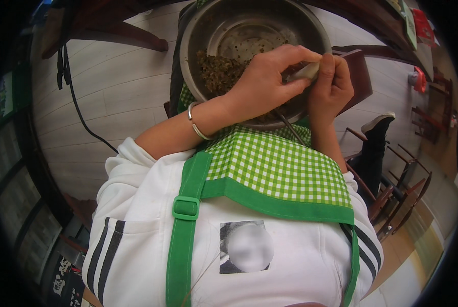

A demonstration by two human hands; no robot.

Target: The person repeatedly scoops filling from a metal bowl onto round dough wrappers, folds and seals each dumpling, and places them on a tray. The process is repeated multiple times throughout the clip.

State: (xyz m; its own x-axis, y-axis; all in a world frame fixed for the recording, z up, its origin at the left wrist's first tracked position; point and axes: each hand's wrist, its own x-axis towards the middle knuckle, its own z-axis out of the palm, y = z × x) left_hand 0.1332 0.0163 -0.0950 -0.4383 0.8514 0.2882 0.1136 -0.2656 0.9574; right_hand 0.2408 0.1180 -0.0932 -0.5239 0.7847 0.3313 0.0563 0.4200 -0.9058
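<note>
Both my hands pinch one pale dumpling-like piece of dough (306,72) above the right side of a wide steel bowl (193,78). My left hand (269,75), with a silver bangle on its wrist, reaches in from the left and curls its thumb and fingers around the dough. My right hand (330,82) grips the dough's right end between thumb and fingers, over the bowl's rim. Dark chopped filling (219,73) lies in the bowl's left part, with scraps on its bottom. A thin metal utensil handle (290,126) leans over the near rim.
A dark wooden table edge (367,19) stands at the upper right, and a wooden leg (137,36) at the upper left. A black cable (77,103) hangs at left. Another person's leg (376,149) and wooden chairs (405,184) are at right.
</note>
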